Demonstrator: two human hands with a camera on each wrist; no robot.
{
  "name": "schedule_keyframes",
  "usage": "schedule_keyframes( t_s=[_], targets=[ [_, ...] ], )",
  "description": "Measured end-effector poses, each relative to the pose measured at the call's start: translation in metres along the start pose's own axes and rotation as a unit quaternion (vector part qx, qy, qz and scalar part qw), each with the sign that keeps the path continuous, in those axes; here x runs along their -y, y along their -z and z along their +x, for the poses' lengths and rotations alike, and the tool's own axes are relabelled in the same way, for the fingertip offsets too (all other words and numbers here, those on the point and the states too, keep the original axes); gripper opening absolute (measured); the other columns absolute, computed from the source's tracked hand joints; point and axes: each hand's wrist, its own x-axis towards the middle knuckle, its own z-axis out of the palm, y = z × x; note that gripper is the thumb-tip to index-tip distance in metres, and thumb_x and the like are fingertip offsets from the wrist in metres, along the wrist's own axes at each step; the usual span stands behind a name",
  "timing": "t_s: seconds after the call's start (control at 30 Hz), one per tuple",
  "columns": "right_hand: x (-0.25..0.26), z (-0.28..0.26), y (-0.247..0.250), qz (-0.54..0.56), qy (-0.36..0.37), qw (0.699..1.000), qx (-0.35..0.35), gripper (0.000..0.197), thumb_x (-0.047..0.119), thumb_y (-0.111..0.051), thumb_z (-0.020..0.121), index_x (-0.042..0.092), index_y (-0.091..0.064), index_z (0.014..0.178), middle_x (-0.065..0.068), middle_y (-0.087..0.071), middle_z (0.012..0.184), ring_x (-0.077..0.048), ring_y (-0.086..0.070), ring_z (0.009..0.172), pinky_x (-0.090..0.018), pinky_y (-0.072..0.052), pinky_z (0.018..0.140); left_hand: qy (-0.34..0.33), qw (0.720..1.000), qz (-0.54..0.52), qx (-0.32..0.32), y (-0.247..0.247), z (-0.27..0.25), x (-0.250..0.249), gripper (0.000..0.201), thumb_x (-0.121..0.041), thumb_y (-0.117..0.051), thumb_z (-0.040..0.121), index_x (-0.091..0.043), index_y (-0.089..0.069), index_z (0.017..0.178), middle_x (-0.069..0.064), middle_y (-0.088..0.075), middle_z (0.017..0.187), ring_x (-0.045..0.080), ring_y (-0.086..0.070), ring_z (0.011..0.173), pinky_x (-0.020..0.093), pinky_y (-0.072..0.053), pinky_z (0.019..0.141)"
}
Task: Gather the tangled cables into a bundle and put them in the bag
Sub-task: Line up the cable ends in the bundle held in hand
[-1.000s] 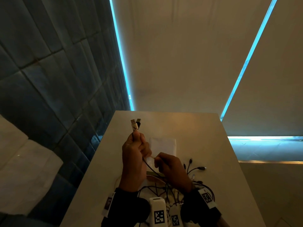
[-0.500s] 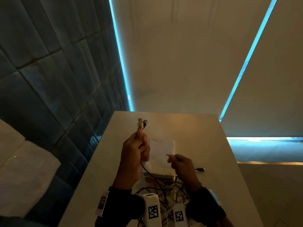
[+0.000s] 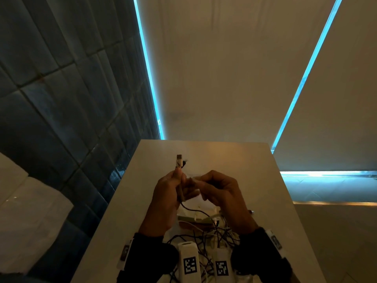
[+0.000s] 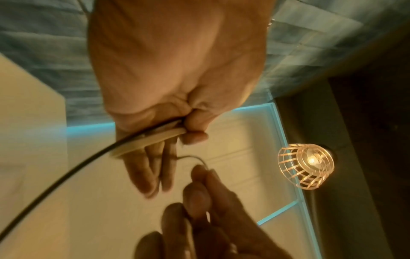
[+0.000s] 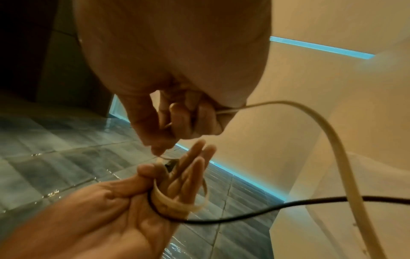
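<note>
My left hand (image 3: pixel 171 186) is raised over the table and pinches a black cable (image 4: pixel 66 177) and a flat white cable (image 4: pixel 144 142) under its thumb. Their USB plugs (image 3: pixel 179 161) stick up above the fist. My right hand (image 3: pixel 214 186) is level with it and almost touching, gripping a white cable (image 5: pixel 332 140) and pinching a thin lead at its fingertips. The black cable (image 5: pixel 310 201) trails off to the right. The cable tangle (image 3: pixel 206 231) lies on the table below my wrists. The white bag (image 3: pixel 196 202) lies flat under my hands, mostly hidden.
The pale table (image 3: pixel 255 170) is narrow. A dark tiled wall (image 3: pixel 61 119) runs along its left edge, and there is a drop on the right. One loose plug (image 3: pixel 252 211) lies right of the tangle. A caged lamp (image 4: pixel 306 161) glows in the left wrist view.
My right hand has come up from the tangle to the left hand, bringing a cable with it. The left hand has kept the plugs upright and hardly moved.
</note>
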Motion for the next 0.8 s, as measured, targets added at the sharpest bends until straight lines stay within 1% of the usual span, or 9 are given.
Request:
schedule_keyframes(
  t_s=[0.1, 0.17, 0.23, 0.33, 0.47, 0.53, 0.63, 0.7, 0.8],
  targets=[
    [-0.006, -0.003, 0.000, -0.059, -0.027, 0.996, 0.067, 0.014, 0.002, -0.060, 0.090, -0.006, -0.067, 0.080, -0.003, -0.058, 0.060, -0.010, -0.050, 0.054, -0.018, -0.042, 0.058, -0.034, 0.991, -0.125, 0.016, 0.002, 0.000, 0.000, 0.039, -0.028, -0.032, 0.102, -0.009, -0.045, 0.071, 0.016, -0.066, 0.078, 0.027, -0.069, 0.076, 0.035, -0.059, 0.069],
    [-0.011, -0.005, -0.002, -0.100, -0.067, 0.986, 0.117, 0.020, 0.010, -0.058, 0.093, -0.002, -0.070, 0.082, -0.010, -0.059, 0.064, -0.014, -0.054, 0.059, -0.019, -0.044, 0.062, -0.048, 0.984, -0.171, 0.027, 0.002, 0.000, -0.002, 0.037, -0.028, -0.033, 0.101, -0.010, -0.044, 0.071, 0.010, -0.060, 0.067, 0.023, -0.064, 0.064, 0.031, -0.056, 0.062],
    [-0.015, -0.008, -0.004, -0.102, -0.108, 0.977, 0.151, 0.027, 0.015, -0.054, 0.097, 0.000, -0.070, 0.082, -0.014, -0.059, 0.067, -0.015, -0.053, 0.057, -0.015, -0.043, 0.057, -0.059, 0.981, -0.179, 0.039, 0.001, 0.000, -0.004, 0.035, -0.028, -0.035, 0.099, -0.012, -0.042, 0.068, 0.001, -0.043, 0.054, 0.014, -0.044, 0.048, 0.024, -0.041, 0.049],
    [-0.013, -0.009, -0.011, -0.049, -0.166, 0.967, 0.186, 0.033, 0.025, -0.048, 0.100, 0.012, -0.069, 0.078, -0.017, -0.056, 0.072, -0.009, -0.049, 0.051, -0.015, -0.039, 0.052, -0.082, 0.978, -0.182, 0.052, -0.002, -0.001, -0.004, 0.031, -0.028, -0.039, 0.092, -0.012, -0.043, 0.066, -0.004, -0.030, 0.049, 0.008, -0.026, 0.043, 0.023, -0.022, 0.045],
    [-0.018, -0.010, -0.016, -0.015, -0.186, 0.955, 0.233, 0.038, 0.043, -0.051, 0.096, 0.014, -0.069, 0.079, -0.017, -0.048, 0.077, -0.025, -0.036, 0.061, -0.027, -0.030, 0.061, -0.128, 0.979, -0.152, 0.047, 0.000, -0.001, -0.004, 0.030, -0.026, -0.039, 0.093, -0.012, -0.042, 0.066, -0.006, -0.029, 0.049, 0.008, -0.024, 0.044, 0.023, -0.021, 0.045],
    [-0.019, -0.009, -0.015, -0.029, -0.184, 0.956, 0.227, 0.036, 0.039, -0.051, 0.096, 0.014, -0.065, 0.075, -0.008, -0.047, 0.067, -0.020, -0.038, 0.056, -0.029, -0.030, 0.062, -0.146, 0.975, -0.163, 0.038, 0.004, -0.001, -0.006, 0.030, -0.027, -0.037, 0.094, -0.013, -0.040, 0.068, -0.005, -0.033, 0.051, 0.008, -0.029, 0.045, 0.021, -0.027, 0.045],
    [-0.020, -0.007, -0.008, -0.122, -0.147, 0.968, 0.162, 0.035, 0.030, -0.048, 0.100, 0.014, -0.059, 0.070, 0.014, -0.043, 0.050, -0.001, -0.037, 0.048, -0.016, -0.033, 0.056, -0.186, 0.965, -0.184, 0.026, 0.012, -0.001, -0.011, 0.031, -0.028, -0.035, 0.096, -0.014, -0.039, 0.069, -0.003, -0.039, 0.054, 0.009, -0.035, 0.047, 0.020, -0.033, 0.047],
    [-0.028, -0.007, -0.002, -0.191, -0.111, 0.968, 0.121, 0.035, 0.030, -0.048, 0.099, 0.016, -0.059, 0.069, 0.015, -0.045, 0.051, 0.001, -0.038, 0.050, -0.011, -0.032, 0.053, -0.205, 0.960, -0.189, 0.024, 0.015, -0.002, -0.016, 0.033, -0.026, -0.031, 0.098, -0.015, -0.039, 0.069, -0.004, -0.039, 0.054, 0.009, -0.034, 0.047, 0.020, -0.033, 0.047],
    [-0.042, -0.008, 0.003, -0.200, -0.116, 0.968, 0.096, 0.035, 0.030, -0.049, 0.099, 0.015, -0.058, 0.068, 0.016, -0.046, 0.049, 0.002, -0.038, 0.049, -0.010, -0.031, 0.052, -0.203, 0.958, -0.202, 0.032, 0.014, -0.003, -0.017, 0.031, -0.028, -0.034, 0.096, -0.016, -0.040, 0.068, -0.005, -0.037, 0.053, 0.009, -0.031, 0.047, 0.020, -0.031, 0.047]
  ],
)
